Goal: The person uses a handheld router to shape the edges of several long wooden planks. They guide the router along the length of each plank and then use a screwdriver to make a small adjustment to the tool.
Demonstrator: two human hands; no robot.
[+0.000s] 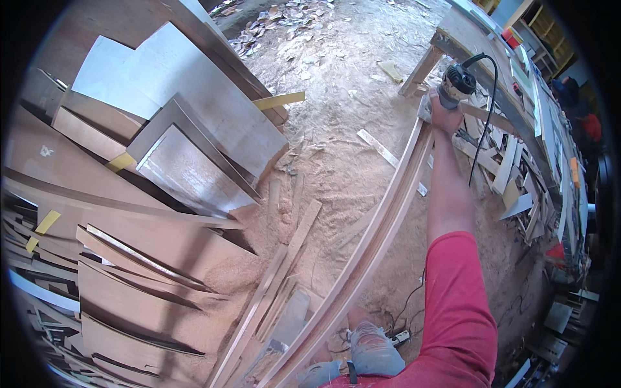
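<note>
Near the far end of a long wooden beam (378,233) is my right hand (445,116), its fingers wrapped round a power tool that looks like a trim router (458,79). The tool has a dark round top, and its pale base rests at the beam's end. A groove runs along the length of the beam, which stretches from close to my body away to the upper right. A black cord (495,84) leaves the tool's top and loops down beside my outstretched arm. My left hand does not show.
Boards and panels (187,168) lean in a stack on the left, dusted with sawdust. Loose wood strips (284,278) lie left of the beam. Scrap wood (511,168) is heaped under a workbench (479,71) at right. Another person (569,97) is at the far right.
</note>
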